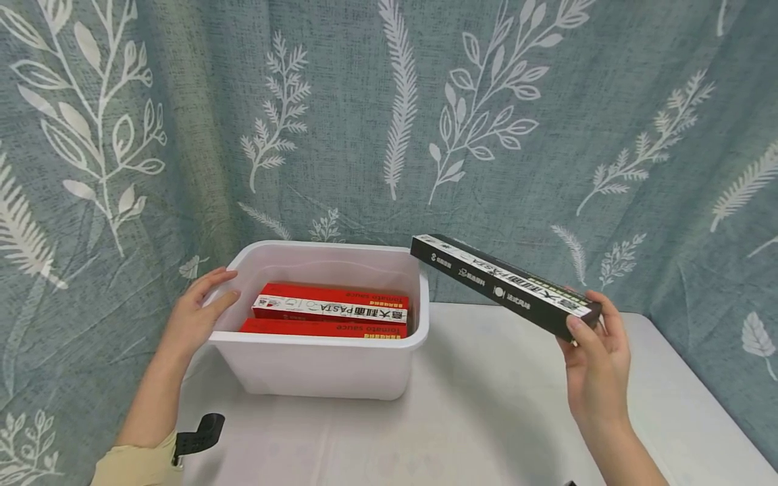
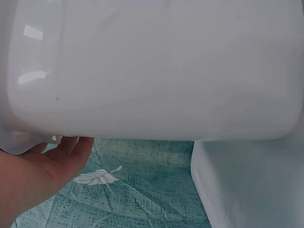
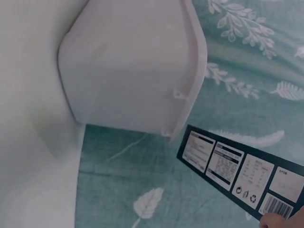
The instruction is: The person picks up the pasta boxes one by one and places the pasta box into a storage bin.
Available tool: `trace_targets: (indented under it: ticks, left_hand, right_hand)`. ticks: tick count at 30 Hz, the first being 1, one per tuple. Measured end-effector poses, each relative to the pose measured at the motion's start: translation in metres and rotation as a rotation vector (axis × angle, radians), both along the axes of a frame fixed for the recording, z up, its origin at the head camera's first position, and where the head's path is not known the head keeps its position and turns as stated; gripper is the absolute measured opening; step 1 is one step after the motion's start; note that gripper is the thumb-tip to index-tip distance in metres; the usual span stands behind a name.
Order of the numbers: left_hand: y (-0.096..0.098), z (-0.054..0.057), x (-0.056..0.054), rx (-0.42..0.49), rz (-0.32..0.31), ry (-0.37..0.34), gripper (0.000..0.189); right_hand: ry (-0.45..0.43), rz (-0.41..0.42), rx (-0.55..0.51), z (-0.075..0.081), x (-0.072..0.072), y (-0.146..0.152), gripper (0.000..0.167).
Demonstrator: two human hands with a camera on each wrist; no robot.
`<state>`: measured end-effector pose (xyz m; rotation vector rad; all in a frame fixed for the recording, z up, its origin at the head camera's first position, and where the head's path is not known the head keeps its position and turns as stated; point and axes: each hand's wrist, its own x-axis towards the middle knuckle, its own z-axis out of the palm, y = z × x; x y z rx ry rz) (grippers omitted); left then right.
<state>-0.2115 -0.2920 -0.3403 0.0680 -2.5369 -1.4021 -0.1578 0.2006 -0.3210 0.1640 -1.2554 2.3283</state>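
A white plastic bin [image 1: 328,368] stands on the table, and my left hand [image 1: 203,307] holds its left rim, thumb over the edge. From the left wrist, the same hand [image 2: 47,168] shows fingers partly hidden behind the rim. Inside the bin lie red pasta boxes [image 1: 340,295] printed "Tomato sauce". My right hand [image 1: 598,358] grips a black pasta box [image 1: 498,280] by its right end, raised above the table. The box slants up to the left, its far end close to the bin's right rim. Printed labels and a barcode cover the box's underside [image 3: 242,171] in the right wrist view.
A white-topped table [image 1: 486,405] extends to the right of the bin and in front of it. Behind hangs a blue-green curtain [image 1: 340,135] with white leaf patterns, close along the table's back edge. A black strap [image 1: 200,435] sits at the left sleeve.
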Motion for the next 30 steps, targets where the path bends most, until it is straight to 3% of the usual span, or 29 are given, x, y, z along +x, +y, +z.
trace_targets:
  ticks: [12,18,30]
  left_hand:
    - [0.001,0.001,0.0,0.008,-0.003,0.003,0.057]
    - [0.001,0.002,-0.001,0.006,-0.001,-0.005,0.057]
    - [0.001,0.002,-0.002,0.011,0.0,-0.004,0.056]
  right_hand:
    - [0.036,0.198,0.113,0.002,-0.008,-0.027,0.044]
    - [0.079,0.298,0.184,-0.001,-0.019,-0.042,0.047]
    - [0.052,0.468,0.289,0.004,-0.044,-0.08,0.057]
